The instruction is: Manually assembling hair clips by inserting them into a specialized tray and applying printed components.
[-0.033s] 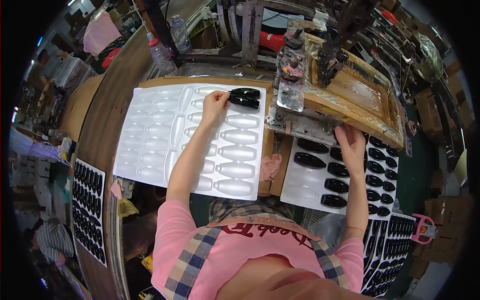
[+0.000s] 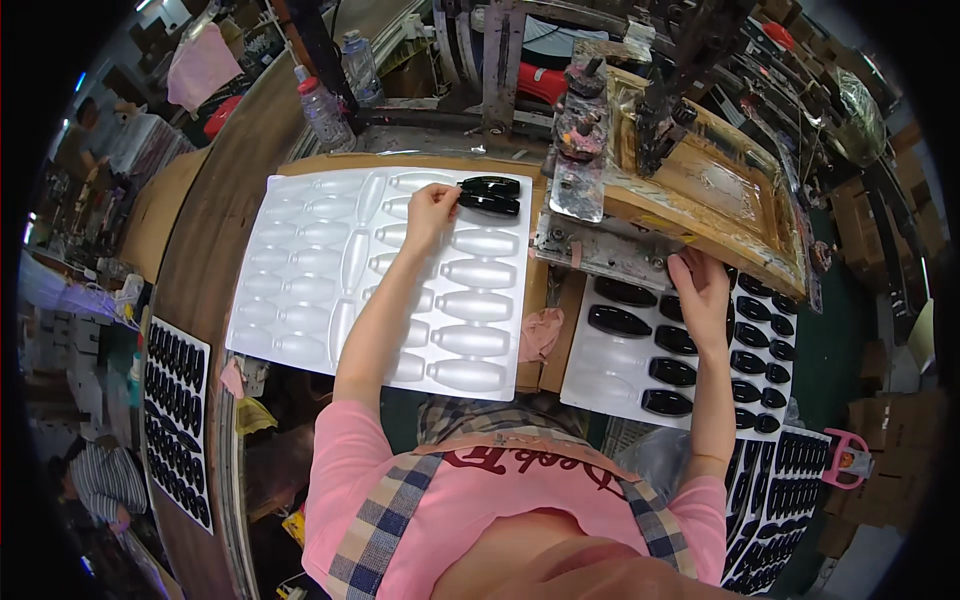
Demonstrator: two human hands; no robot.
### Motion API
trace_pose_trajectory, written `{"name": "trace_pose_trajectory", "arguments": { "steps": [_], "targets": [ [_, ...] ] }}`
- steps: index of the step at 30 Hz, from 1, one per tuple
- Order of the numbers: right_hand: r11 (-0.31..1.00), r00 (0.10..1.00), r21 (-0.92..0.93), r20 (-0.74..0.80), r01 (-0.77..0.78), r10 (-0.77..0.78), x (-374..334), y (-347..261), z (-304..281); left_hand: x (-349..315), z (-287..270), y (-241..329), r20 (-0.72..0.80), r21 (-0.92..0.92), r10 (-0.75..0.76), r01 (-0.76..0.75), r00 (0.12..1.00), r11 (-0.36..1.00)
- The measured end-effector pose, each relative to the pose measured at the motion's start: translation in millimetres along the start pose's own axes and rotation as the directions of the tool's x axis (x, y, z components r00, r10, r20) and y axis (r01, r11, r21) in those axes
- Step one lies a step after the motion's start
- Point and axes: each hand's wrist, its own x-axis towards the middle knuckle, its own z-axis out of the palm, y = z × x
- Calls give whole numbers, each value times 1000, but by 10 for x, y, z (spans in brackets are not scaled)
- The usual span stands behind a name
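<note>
Brown cardboard (image 2: 537, 285) carries a white moulded tray (image 2: 478, 306) and a crumpled pink cloth (image 2: 541, 333).

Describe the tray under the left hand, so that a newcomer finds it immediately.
Left of the wooden frame, a big white tray lies in front of the person, beneath the left hand. Only two black pieces are at its far right corner, whereas the tray to its right carries many.

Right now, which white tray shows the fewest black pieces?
The tray under the left hand: two pieces show at its far right corner; other trays hold many.
</note>
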Motion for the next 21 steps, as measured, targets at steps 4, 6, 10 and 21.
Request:
{"name": "trace_pose_trajectory", "arguments": {
  "steps": [4, 6, 10, 21],
  "targets": [
    [997, 998, -73, 66, -13, 18, 16, 62, -51, -15, 58, 60, -17, 341, 29, -21, 999, 940],
    [999, 999, -53, 42, -14, 16, 38, 52, -33, 7, 59, 101, 13, 461, 42, -43, 999, 886],
    [1000, 1000, -12, -4, 5, -5, 26, 109, 28, 54, 16, 94, 61, 684, 94, -111, 994, 721],
    [995, 998, -90, -43, 51, -56, 37, 151, 71, -85, 291, 1933, -63, 184, 676, -657, 734, 731]
  ]
}}
